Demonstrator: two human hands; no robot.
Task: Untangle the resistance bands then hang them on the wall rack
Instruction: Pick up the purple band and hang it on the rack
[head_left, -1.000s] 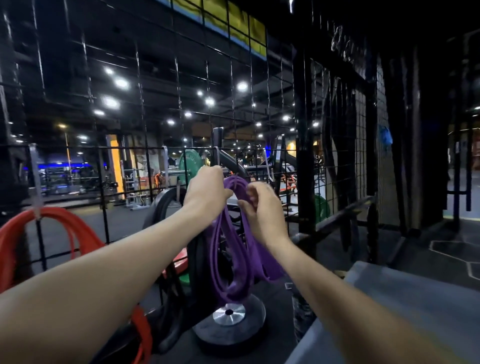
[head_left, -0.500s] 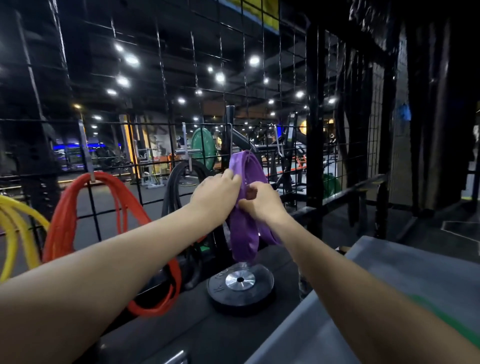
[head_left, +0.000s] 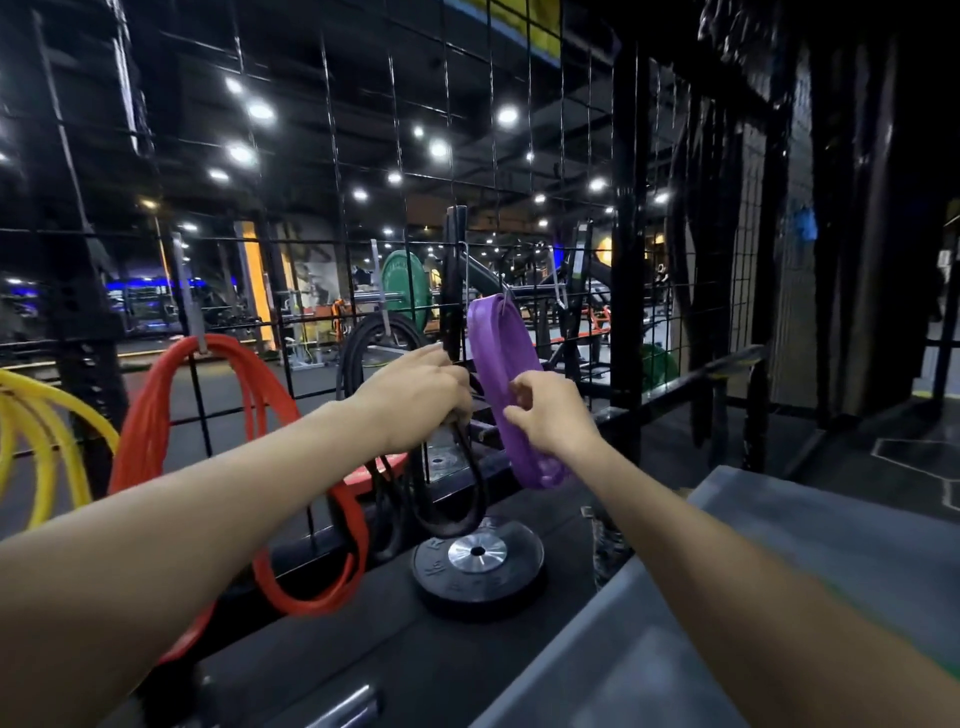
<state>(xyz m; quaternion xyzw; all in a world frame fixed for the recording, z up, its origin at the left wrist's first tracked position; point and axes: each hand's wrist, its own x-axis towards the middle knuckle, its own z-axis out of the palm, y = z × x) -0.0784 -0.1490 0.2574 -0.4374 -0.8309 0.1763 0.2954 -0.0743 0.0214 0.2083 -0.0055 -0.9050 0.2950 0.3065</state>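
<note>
Now the purple band (head_left: 501, 384) hangs by its top fold from a hook (head_left: 503, 304) on the wire wall rack (head_left: 332, 171); half a second ago both hands were closed on it at chest height, so it has been released onto the hook in the interval. The right hand (head_left: 550, 413) has let go: its fingers are loosely curled just beside the band's right edge, possibly brushing it, holding nothing. The left hand (head_left: 415, 402) has shifted off the purple band and now grips a black band (head_left: 457, 499), fingers wrapped round it, the loop drooping below the fist to just above a black weight plate (head_left: 478, 564) lying flat on the dark table (head_left: 395, 670). Judgement: purple is done, black is the band in hand, and it looks free of knots as far as the dim light shows. Another black band (head_left: 363, 338) already hangs from a hook (head_left: 385, 312) left of the purple; whether the gripped loop belongs to that same bundle cannot be told. Further left, the red bands (head_left: 244, 395) hang from their own hook (head_left: 195, 332), and the yellow bands (head_left: 36, 415) hang at the frame edge, their hook out of view. Containers: the only one is a grey bin (head_left: 779, 597) at lower right; its interior is hidden by the right forearm and motion blur, contents not determined.
</note>
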